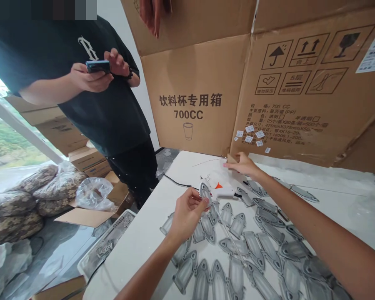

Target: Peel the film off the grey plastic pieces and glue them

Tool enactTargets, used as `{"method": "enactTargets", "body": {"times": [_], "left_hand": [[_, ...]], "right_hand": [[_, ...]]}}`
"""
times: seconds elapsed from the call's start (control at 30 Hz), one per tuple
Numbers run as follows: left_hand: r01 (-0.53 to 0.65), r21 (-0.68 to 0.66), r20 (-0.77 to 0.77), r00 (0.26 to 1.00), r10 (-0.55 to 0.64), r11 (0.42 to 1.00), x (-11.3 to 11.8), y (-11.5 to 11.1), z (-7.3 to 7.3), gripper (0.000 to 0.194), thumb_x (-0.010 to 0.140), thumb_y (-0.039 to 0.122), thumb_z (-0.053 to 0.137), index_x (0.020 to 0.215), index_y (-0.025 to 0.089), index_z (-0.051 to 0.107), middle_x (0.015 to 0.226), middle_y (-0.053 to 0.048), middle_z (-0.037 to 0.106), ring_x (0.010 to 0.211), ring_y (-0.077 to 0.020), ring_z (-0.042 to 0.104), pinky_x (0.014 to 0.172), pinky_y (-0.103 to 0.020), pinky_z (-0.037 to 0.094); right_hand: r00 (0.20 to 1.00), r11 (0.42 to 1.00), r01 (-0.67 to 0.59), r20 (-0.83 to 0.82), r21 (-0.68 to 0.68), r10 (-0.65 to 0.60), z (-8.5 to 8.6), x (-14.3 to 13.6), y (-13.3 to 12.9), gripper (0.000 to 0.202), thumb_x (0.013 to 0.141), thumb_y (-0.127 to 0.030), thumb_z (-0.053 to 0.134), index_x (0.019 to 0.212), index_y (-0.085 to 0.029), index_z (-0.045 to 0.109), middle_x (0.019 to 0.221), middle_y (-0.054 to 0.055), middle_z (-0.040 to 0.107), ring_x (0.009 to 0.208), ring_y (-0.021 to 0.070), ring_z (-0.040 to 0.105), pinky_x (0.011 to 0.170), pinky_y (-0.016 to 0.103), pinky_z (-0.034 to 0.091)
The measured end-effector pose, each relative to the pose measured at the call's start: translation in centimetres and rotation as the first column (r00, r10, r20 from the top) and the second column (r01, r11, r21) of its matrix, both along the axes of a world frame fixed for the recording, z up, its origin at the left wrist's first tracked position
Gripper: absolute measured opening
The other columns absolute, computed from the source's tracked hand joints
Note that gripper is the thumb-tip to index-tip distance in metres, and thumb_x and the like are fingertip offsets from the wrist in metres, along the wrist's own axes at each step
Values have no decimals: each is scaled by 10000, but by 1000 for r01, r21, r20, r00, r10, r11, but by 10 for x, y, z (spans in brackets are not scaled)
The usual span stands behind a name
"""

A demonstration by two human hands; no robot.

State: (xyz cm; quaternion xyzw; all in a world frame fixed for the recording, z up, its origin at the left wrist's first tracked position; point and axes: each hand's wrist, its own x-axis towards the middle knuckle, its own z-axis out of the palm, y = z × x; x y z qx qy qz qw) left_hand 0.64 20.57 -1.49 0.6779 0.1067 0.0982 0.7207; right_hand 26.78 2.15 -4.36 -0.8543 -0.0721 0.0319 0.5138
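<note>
My left hand (190, 210) is closed, pinching a grey, arch-shaped plastic piece (205, 192) with a pointed tip between thumb and fingers, above the white table (137, 246). My right hand (245, 164) reaches to the far side, near the foot of the cardboard box. Its fingers pinch a small brown piece (231, 158) that looks like cardboard. Between the hands lies a white glue gun (225, 192) with an orange trigger. Many more grey plastic pieces (218, 279) are spread over the table below and under my right forearm.
Tall cardboard boxes (193, 75) with small labels wall off the table's back. A person (106, 104) stands at left, holding a phone (98, 66); another hand (151, 16) hangs over the box. A white basket (108, 243) sits beside the table, near camouflage-patterned bundles (56, 187).
</note>
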Motion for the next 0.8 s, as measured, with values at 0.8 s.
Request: {"method": "enactTargets", "body": {"times": [0.8], "left_hand": [[-13,29,-1,1000,13,999,2,2,-1,444,783,513,848,838,189,549,727,-3,623,711,-165,636,803,-411,656]], "right_hand": [[570,504,-769,65,392,819,52,-118,11,496,1015,-651,681,934,-177,804,641,-9,527,591,172,442,606,273,358]]}}
